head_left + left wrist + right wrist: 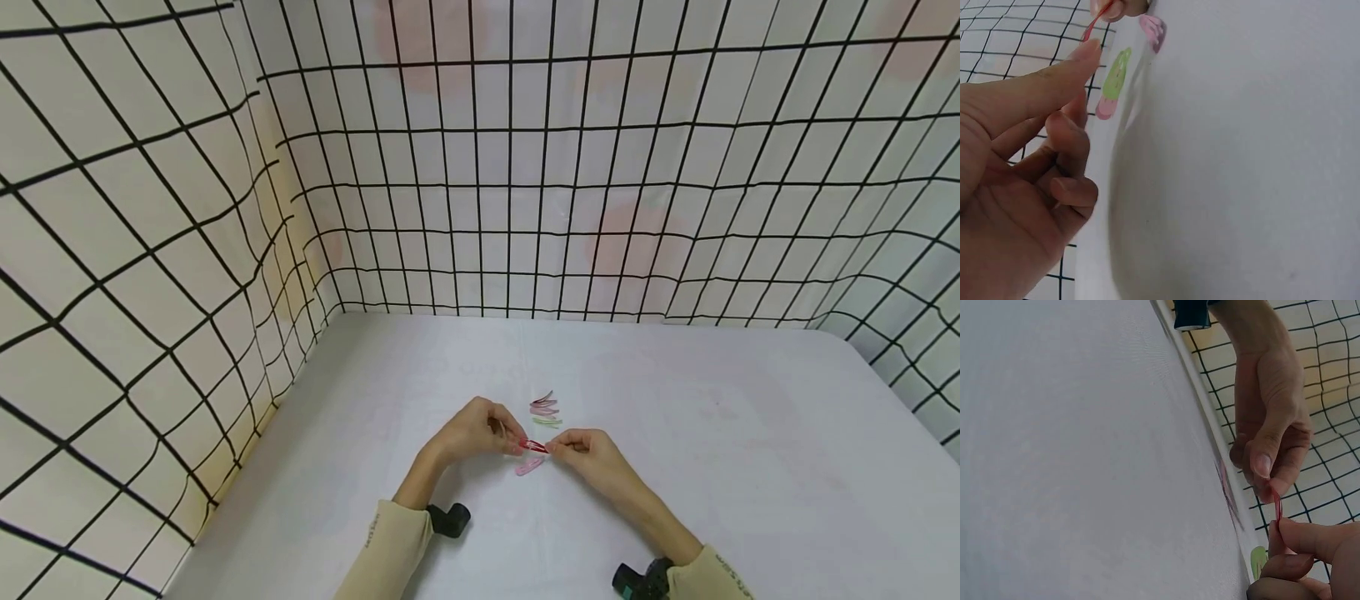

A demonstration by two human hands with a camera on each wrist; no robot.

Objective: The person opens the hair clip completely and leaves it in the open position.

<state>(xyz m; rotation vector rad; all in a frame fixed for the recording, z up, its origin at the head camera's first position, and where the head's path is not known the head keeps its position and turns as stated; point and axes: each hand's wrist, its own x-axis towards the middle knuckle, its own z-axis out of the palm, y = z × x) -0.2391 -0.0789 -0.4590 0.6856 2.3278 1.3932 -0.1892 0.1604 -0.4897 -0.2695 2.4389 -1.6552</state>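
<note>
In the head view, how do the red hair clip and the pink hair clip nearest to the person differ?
The red clip is a strong red; the pink clip is paler. The left hand and right hand pinch the red clip, while the pink clip lies on the table. The red clip slopes down toward the picture's right; the pink clip slopes up that way. Both are slender.

Between left hand (474, 431) and right hand (592, 458), over the table (712, 417): 1 held clip (535, 447). On the table, behind it: more clips (544, 410). In front: 1 other clip (529, 466). Behind the table: wall (495, 158).
</note>
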